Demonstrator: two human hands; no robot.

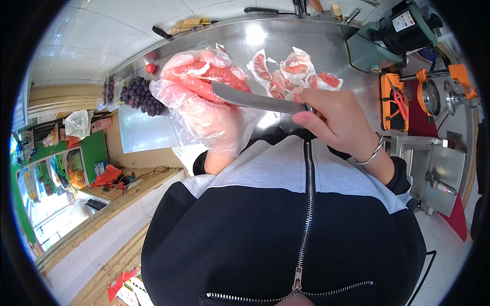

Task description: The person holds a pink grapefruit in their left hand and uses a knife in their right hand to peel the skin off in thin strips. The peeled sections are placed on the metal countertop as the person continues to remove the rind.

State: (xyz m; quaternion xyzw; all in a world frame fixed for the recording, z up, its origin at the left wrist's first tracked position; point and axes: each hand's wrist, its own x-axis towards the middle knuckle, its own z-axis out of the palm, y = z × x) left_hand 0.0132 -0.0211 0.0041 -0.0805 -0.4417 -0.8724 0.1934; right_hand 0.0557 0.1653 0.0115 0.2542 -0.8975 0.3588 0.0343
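My left hand [199, 114], in a clear loose plastic glove, grips a chunk of peeled red citrus, likely pomelo [203, 82], with white membrane at its edges. In my bare right hand [333, 118] is a knife [252, 101]; its handle is mostly hidden in my fist. The broad, round-tipped blade points left and lies over or against the fruit's right side; contact is not certain from here. Beyond my right hand, torn membranes with pink pulp [296, 70] are heaped on the steel worktop [237, 38].
Dark grapes [141, 95] and a small red fruit [151, 68] sit to the left. Knives [191, 25] line the back wall. A green-grey machine [373, 46] stands at the back right, near an orange manual press [421, 91]. A steel sink [415, 160] is at right.
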